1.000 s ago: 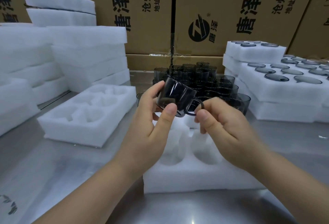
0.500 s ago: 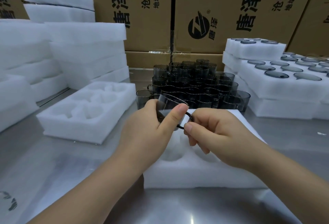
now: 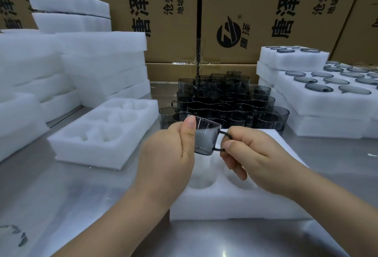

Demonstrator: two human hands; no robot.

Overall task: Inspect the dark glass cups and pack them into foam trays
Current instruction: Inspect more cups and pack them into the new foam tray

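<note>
A dark glass cup (image 3: 205, 139) with a handle hangs upright just above the white foam tray (image 3: 235, 201) in front of me. My left hand (image 3: 169, 154) grips the cup's body, thumb on its rim. My right hand (image 3: 251, 152) pinches the handle on the cup's right side. The tray's round pockets below the cup hold nothing that I can see. Behind the tray stands a stacked pile of several dark glass cups (image 3: 223, 101).
An unfilled foam tray (image 3: 102, 134) lies to the left, with stacks of foam trays (image 3: 86, 62) behind it. Filled foam trays (image 3: 327, 97) are stacked at the right. Cardboard boxes (image 3: 245, 11) line the back of the steel table (image 3: 61, 195).
Both hands have brought the cup down from chest height toward the foam tray and turned it from tilted to upright.
</note>
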